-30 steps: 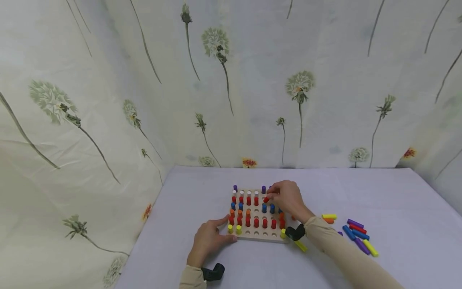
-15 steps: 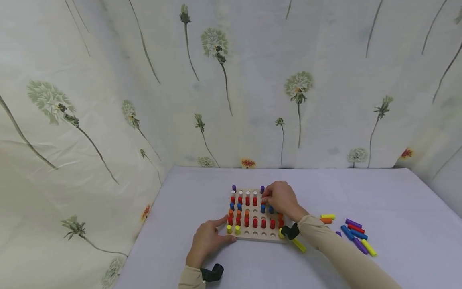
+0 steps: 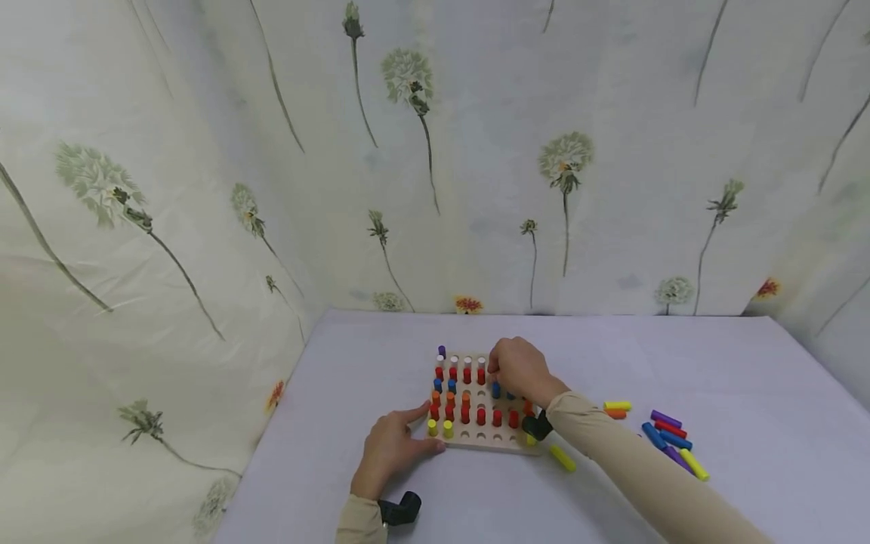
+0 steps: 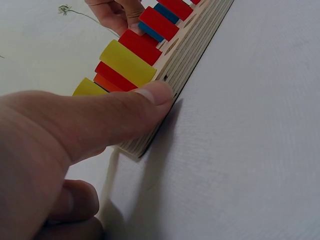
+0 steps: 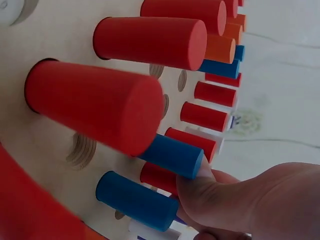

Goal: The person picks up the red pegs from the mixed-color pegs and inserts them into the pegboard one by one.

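A wooden pegboard (image 3: 489,446) (image 4: 195,55) (image 5: 60,30) lies on the white table with red, blue, orange, yellow, white and purple pegs standing in it. My left hand (image 3: 394,447) braces its near left corner. The thumb (image 4: 105,117) presses flat on the front edge, beside two yellow pegs (image 3: 432,428) (image 4: 127,62). My right hand (image 3: 518,369) (image 5: 240,200) is curled over the far right part of the board. Its thumb covers the end of a red peg (image 5: 155,177) and touches a blue peg (image 5: 172,156) beside it. The other fingers are hidden.
Several loose pegs (image 3: 669,438) lie on the table to the right. A yellow and an orange peg (image 3: 617,409) lie closer, and a single yellow peg (image 3: 563,458) lies by the board's near right corner. Flowered cloth (image 3: 170,264) walls the left and back.
My right hand carried a red peg leftward and down onto the back rows of the board. The left hand and the board have stayed put.
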### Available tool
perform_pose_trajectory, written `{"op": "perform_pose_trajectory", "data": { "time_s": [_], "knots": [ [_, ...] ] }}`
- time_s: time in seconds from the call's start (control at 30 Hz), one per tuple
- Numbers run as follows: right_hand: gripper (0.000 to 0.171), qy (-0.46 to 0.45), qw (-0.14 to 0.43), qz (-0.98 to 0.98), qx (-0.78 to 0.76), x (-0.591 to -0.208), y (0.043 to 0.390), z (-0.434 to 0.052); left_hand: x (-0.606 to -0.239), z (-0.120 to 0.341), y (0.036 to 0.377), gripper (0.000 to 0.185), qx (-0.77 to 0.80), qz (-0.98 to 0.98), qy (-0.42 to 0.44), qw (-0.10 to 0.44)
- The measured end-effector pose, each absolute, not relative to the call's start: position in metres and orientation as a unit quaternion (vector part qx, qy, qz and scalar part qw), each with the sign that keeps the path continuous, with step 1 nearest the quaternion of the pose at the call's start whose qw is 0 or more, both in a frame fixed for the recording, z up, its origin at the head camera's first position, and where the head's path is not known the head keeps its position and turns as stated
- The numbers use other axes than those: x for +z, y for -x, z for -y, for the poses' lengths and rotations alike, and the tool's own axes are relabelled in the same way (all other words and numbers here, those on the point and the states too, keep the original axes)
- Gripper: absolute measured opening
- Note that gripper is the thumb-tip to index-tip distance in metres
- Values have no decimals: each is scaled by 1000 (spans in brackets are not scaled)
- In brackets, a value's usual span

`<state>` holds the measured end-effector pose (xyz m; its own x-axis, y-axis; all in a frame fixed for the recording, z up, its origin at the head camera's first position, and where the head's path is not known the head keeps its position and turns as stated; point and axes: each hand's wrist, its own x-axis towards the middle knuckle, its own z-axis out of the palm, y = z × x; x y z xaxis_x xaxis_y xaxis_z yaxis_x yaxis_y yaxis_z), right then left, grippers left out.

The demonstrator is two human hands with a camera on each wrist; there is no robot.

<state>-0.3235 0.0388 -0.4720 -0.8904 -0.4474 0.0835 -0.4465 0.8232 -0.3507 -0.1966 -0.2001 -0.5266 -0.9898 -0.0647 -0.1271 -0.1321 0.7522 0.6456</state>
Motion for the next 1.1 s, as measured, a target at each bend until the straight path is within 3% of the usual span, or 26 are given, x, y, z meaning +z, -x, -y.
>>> {"op": "perform_pose_trajectory", "data": {
  "time_s": [0.7,0.9,1.1],
  "knots": [
    [8,217,24,-955,-198,-466,320,-38,-525,201,197,75,346,-936,49,44],
    [3,236,60,-951,-191,-460,323,-42,-526,199,198,75,348,-935,58,46],
    [21,285,105,-928,-214,-454,327,-60,-524,195,196,74,346,-934,74,46]
  ]
}}
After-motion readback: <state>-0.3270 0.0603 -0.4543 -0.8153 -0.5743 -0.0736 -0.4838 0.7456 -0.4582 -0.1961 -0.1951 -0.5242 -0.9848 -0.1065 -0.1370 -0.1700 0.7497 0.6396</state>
